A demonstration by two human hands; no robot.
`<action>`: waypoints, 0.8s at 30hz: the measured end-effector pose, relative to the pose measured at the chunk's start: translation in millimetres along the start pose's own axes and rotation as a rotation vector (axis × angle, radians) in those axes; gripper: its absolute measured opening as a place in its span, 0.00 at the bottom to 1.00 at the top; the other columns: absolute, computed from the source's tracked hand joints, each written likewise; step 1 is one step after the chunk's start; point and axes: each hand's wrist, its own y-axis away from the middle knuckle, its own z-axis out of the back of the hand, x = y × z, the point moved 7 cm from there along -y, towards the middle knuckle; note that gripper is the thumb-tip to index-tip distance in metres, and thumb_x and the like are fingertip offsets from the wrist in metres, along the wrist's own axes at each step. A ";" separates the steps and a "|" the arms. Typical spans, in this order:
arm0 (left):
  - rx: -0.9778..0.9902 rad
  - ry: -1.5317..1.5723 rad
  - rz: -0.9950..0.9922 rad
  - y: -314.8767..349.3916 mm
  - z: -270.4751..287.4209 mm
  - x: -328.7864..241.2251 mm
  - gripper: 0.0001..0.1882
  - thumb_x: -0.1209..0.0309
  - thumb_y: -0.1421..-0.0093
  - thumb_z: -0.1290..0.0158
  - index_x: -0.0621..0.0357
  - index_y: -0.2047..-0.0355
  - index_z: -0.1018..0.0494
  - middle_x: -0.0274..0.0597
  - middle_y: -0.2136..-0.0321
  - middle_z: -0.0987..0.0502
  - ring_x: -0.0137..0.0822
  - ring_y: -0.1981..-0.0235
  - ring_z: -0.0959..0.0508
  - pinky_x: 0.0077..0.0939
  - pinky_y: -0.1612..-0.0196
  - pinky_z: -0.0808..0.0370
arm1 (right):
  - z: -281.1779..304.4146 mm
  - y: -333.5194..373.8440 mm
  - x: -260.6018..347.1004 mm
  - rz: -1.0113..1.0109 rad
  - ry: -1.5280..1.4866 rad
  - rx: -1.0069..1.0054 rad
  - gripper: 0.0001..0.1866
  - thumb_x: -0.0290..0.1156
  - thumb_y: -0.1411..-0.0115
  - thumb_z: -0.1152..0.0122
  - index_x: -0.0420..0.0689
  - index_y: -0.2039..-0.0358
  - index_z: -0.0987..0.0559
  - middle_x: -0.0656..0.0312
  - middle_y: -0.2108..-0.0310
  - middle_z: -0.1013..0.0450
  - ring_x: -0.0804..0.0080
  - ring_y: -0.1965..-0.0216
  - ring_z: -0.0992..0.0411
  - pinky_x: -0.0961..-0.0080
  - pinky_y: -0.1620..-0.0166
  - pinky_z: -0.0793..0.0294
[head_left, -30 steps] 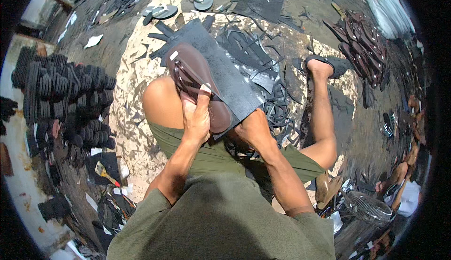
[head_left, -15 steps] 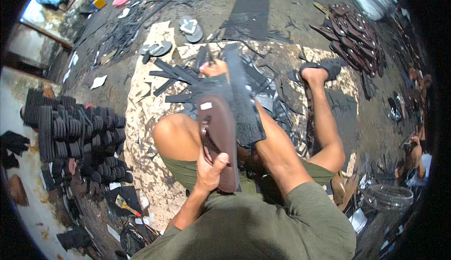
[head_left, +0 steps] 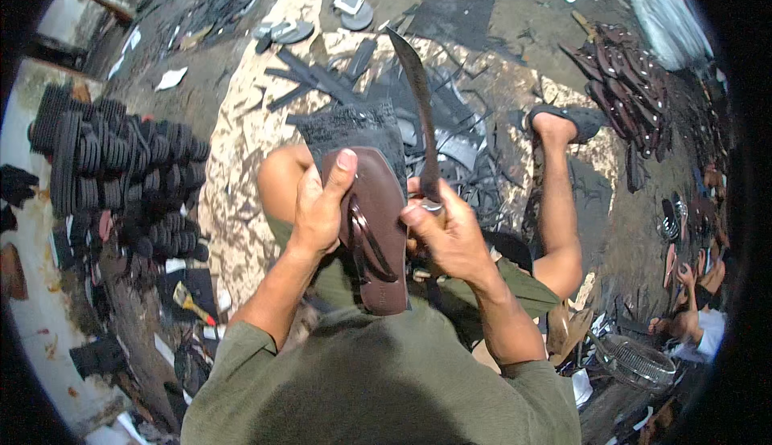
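Observation:
A brown flip-flop (head_left: 371, 196) with a dark glossy strap is held tilted over my lap, toe end away from me. A ragged-edged black rubber sheet (head_left: 358, 127) lies against its underside and sticks out past the toe. My left hand (head_left: 316, 213) grips the flip-flop's left side, thumb on top near the toe. In my right hand (head_left: 453, 233), close to the flip-flop's right edge, is a curved dark knife (head_left: 416, 83) whose blade points up and away. The fingers partly hide its handle.
Black rubber offcuts (head_left: 462, 139) litter the patterned mat ahead. Stacked black soles (head_left: 129, 155) stand left; brown flip-flops (head_left: 631, 83) are piled far right. Beyond the mat lie grey sandals (head_left: 352, 9) and a black sheet (head_left: 458, 3). A brush (head_left: 191, 304) is lower left, a fan (head_left: 635, 362) lower right.
My right arm has drawn back from its forward reach, and the hand is beside the flip-flop with the knife. My left hand has shifted from the heel end toward the toe.

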 end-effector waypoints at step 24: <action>0.077 -0.138 0.030 50.0 8.9 6.0 0.21 0.60 0.32 0.40 0.66 0.49 0.23 0.37 0.56 0.20 0.30 0.56 0.22 0.28 0.49 0.25 | -24.5 -10.0 28.1 0.413 0.910 0.108 0.23 0.27 0.48 0.33 0.46 0.50 0.25 0.52 0.67 0.27 0.47 0.66 0.23 0.54 0.64 0.21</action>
